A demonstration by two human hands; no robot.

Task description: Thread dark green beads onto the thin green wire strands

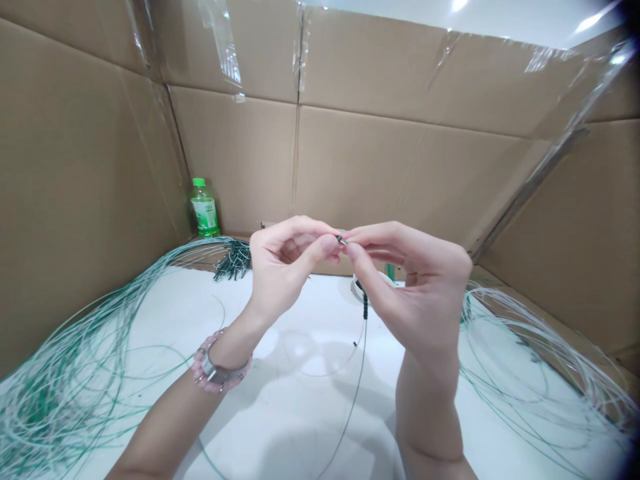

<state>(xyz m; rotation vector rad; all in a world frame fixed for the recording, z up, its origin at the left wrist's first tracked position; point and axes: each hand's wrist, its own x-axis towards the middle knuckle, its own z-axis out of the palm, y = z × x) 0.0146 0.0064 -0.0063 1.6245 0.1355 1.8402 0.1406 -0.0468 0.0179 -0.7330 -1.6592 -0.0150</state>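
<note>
over table (305, 407), left hand (285, 267), right hand (415, 287) together, pinching tiny dark piece (341, 239), half hidden

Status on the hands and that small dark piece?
Left hand, right hand pinching small dark piece. Dark cord hanging below. Green-white strands lying both sides, untouched.

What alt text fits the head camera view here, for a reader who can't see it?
The left hand and right hand pinch a small dark piece on a thin cord above a white surface, with loops of green-and-white wire on both sides and cardboard walls behind.
</note>
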